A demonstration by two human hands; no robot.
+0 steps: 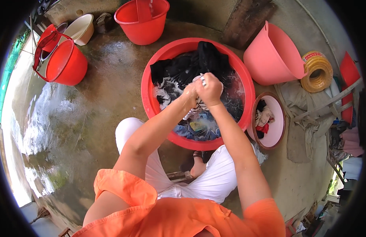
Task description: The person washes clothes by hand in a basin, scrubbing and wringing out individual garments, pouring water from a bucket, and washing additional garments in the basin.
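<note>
Over a large red plastic tub [197,146], my left hand [191,92] and my right hand [211,89] are pressed together. Both are closed on a wet striped cloth [193,113], whose lower part hangs below my fists; the rest is mostly hidden by my fingers. A black garment [211,57] lies heaped at the tub's far side, partly out of the soapy water [237,91]. Blue fabric [206,134] soaks at the near side. On it sits a yellowish block [196,126], perhaps soap.
Right of the tub stands a brown-rimmed basin [276,130] holding several clothes. Beyond it are a pink bucket [273,56] and a coiled yellow hose [319,71]. A red bucket [143,28] stands behind, another red bucket [67,63] at left. The concrete floor [112,97] is wet.
</note>
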